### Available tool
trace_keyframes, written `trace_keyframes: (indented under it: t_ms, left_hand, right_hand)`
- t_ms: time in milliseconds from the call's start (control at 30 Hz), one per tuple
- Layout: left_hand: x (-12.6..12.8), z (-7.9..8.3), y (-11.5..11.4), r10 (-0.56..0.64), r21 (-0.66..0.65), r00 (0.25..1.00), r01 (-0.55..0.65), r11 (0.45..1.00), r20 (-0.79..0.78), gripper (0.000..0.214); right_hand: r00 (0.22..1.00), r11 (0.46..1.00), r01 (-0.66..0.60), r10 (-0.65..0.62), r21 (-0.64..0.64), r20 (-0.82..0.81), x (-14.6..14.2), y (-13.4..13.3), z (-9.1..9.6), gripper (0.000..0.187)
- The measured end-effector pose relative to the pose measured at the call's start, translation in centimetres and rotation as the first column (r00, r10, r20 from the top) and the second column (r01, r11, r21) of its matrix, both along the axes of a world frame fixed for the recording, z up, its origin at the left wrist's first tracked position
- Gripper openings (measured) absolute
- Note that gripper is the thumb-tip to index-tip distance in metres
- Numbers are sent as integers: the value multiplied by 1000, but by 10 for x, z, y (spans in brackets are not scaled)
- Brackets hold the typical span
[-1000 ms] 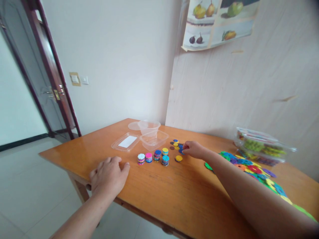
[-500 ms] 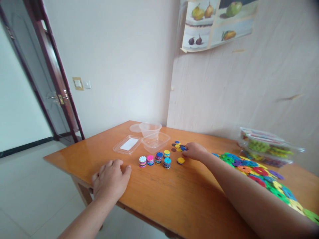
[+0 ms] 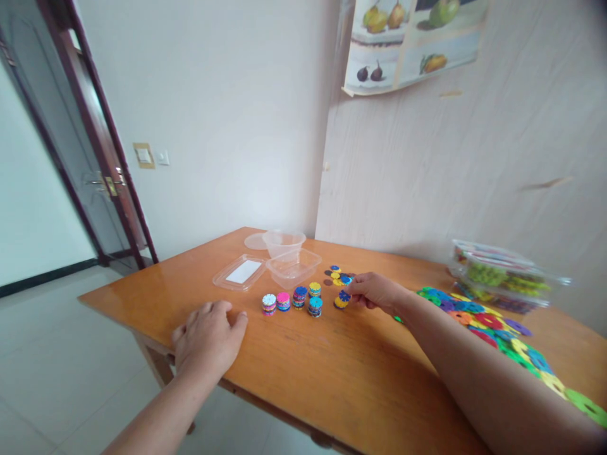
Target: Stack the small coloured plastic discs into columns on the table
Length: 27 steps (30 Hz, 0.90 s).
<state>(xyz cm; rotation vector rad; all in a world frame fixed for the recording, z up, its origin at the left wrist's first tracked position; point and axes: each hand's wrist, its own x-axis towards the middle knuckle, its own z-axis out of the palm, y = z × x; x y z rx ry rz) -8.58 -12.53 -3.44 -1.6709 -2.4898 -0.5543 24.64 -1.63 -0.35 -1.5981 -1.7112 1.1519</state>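
My right hand (image 3: 372, 291) pinches a small dark blue notched plastic disc (image 3: 344, 296) just above a low yellow-topped stack (image 3: 340, 304). Behind it lie several loose discs (image 3: 336, 275), yellow, blue and brown. Left of the low stack stand several taller stacks: one topped white (image 3: 269, 301), one pink (image 3: 283, 299), one dark blue (image 3: 300, 295), one yellow (image 3: 315, 289) and one light blue (image 3: 315, 305). Over at the near left edge, my left hand (image 3: 208, 335) rests on the wooden table (image 3: 294, 366), fingers loosely spread and holding nothing.
A clear rectangular tub (image 3: 294, 268), a round tub (image 3: 283, 242) and a lid with a white label (image 3: 241, 272) stand behind the stacks. Large coloured flower-shaped discs (image 3: 488, 321) spread under and beyond my right forearm. Clear filled boxes (image 3: 502, 278) sit at the back right.
My right hand has come from the loose discs toward me, bringing a dark blue disc over the low yellow-topped stack. My left hand stays in place; the view has shifted slightly.
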Motion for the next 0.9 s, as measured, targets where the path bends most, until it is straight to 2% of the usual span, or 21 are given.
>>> trace_keyframes:
  t_ms: [300,433,600,767,900]
  left_hand:
    - [0,0,0,5,-4,1000,-5,1000,-1,44]
    - [-1,-1,0,4,1,1000,-4,1000,-5,44]
    - [-1,-1,0,5,1,1000,-5,1000,4,46]
    - [0,0,0,-2,8,1000,2,1000,-4,46]
    - [0,0,0,-7,3,1000,7,1000,3,45]
  right_hand:
    - [983,1000,15,-12,-19,181,0,5,-7,26]
    - [965,998,-36,47,-45,259,-3,5,-8,27]
    - [932,997,-76,68,9,357,-8,0,-3,26]
    - [889,990,14,-76,140,452,9,9,5,20]
    - [789,961,61,-212,270,576,39,25,9,17]
